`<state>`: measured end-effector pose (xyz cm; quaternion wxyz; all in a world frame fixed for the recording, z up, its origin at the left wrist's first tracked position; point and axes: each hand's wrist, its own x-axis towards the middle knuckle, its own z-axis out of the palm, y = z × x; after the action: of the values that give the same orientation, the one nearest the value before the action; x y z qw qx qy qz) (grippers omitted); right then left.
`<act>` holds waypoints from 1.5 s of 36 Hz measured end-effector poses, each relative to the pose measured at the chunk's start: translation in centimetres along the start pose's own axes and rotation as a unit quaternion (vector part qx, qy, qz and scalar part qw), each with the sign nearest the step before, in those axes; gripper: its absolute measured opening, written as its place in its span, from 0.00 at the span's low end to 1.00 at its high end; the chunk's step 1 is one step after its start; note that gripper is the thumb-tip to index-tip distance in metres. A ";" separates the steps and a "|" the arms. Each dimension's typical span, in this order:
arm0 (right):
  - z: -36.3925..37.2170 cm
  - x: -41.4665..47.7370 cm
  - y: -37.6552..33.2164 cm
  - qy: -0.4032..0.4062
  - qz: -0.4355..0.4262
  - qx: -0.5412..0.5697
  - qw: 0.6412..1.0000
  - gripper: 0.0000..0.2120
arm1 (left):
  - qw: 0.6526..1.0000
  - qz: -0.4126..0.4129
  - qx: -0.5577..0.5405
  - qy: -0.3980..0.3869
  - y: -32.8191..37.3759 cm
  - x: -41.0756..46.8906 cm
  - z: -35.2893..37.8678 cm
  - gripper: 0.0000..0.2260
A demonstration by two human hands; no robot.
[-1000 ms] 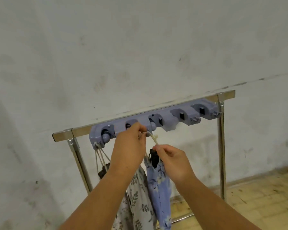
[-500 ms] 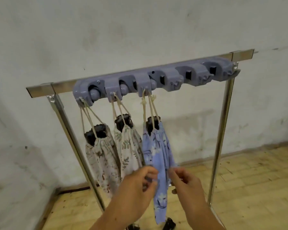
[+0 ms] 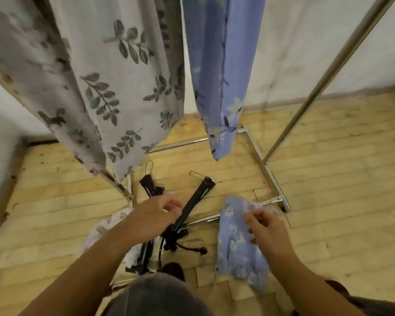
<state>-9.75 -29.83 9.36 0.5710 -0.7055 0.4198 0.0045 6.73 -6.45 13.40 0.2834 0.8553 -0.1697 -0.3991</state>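
Blue pouch (image 3: 235, 247), right hand (image 3: 268, 229) fingers pinching its top edge, left hand (image 3: 155, 216) seemingly gripping black umbrella (image 3: 197, 198)

Left grip (image 3: 156, 216) and right grip (image 3: 266, 228) low ahead, apparently curled, somewhat blurred.

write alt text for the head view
The right hand pinches a blue floral cover while the left hand touches a black folded umbrella on the wooden floor. A leaf-print cover and a second blue cover hang above.
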 end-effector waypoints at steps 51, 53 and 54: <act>-0.7 14.5 27.2 0.145 0.207 -0.121 0.960 0.15 | 0.988 -0.089 0.059 -0.108 -5.0 19.1 25.5 0.07; -1.4 15.2 28.5 0.115 0.194 -0.178 0.958 0.17 | 0.985 -0.122 0.035 -0.115 -4.7 19.1 25.1 0.09; -1.6 15.6 28.8 0.110 0.191 -0.194 0.956 0.15 | 0.987 -0.124 0.020 -0.102 -4.6 19.0 24.9 0.10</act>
<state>-17.62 -40.15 -20.76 0.3622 -0.7054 0.5979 0.1168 -0.51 -21.41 -13.54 0.1956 0.8303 -0.0982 -0.5125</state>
